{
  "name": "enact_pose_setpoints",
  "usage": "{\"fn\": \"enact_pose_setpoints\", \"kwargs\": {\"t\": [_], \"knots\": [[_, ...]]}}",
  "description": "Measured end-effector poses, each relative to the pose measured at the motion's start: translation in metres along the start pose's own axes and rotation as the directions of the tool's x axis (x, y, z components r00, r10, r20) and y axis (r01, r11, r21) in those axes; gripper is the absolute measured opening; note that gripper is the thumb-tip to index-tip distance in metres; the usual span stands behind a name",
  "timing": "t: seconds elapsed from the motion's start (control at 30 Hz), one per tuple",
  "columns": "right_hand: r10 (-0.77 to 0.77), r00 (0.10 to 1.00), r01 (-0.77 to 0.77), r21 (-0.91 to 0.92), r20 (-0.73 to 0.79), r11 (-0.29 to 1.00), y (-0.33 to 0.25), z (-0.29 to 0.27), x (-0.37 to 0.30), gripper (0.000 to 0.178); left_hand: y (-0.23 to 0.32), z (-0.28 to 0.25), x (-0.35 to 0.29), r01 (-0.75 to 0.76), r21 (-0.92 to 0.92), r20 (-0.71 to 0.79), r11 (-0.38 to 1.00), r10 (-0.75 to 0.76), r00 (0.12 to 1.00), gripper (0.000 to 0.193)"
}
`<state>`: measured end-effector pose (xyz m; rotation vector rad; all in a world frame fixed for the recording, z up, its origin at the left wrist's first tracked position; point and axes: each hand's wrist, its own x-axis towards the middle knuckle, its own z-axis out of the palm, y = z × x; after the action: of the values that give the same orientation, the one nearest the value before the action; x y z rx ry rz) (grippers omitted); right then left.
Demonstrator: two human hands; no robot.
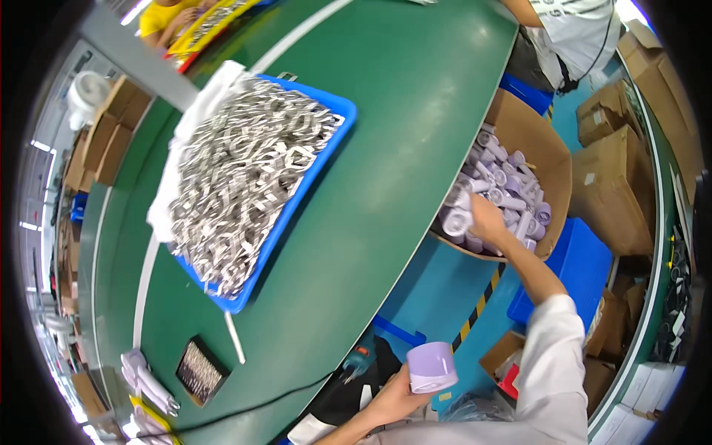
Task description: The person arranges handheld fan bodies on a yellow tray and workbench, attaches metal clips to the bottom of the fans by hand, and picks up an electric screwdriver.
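My left hand is closed round a lilac plastic housing, short and cylindrical with a paler rim, held beyond the table's near edge. To the right, my right hand reaches into a large cardboard box. Its fingers are closed at a lilac plastic part with a round, open end; some fingertips are hidden behind it. Many similar lilac parts, round heads with handle-like stems, fill the box in a loose heap.
On the green table lies a blue tray heaped with silvery metal pieces. A dark box of small pieces, a lilac device and a cable lie nearer. Blue bins and cartons stand right. Another person works far left.
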<state>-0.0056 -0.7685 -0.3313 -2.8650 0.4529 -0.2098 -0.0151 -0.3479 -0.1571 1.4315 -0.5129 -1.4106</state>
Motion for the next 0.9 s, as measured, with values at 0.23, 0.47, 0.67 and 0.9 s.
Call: {"fn": "enact_pose_setpoints", "kwargs": {"t": [0.23, 0.47, 0.67, 0.9], "knots": [[0.241, 0.921, -0.281, 0.094, 0.305, 0.955, -0.105, -0.134, -0.096, 0.074, 0.024, -0.005, -0.08, -0.09, -0.039, -0.037, 0.995, 0.089, 0.995, 0.045], [-0.262, 0.792, 0.086, 0.324, 0.551, 0.942, -0.282, -0.272, -0.125, 0.073, 0.012, -0.028, -0.207, -0.264, -0.045, -0.403, 0.963, 0.225, 0.887, 0.051], [-0.592, 0.526, 0.193, 0.593, 0.61, 0.782, -0.419, -0.274, -0.101, 0.08, 0.02, -0.131, -0.307, -0.351, 0.129, -0.9, 0.927, 0.258, 0.352, 0.044], [-0.646, 0.636, -0.032, 0.851, 0.422, 0.525, -0.614, -0.227, 0.005, 0.064, 0.026, -0.306, -0.308, -0.187, 0.297, -0.954, 0.936, 0.297, -0.031, 0.059]]}}
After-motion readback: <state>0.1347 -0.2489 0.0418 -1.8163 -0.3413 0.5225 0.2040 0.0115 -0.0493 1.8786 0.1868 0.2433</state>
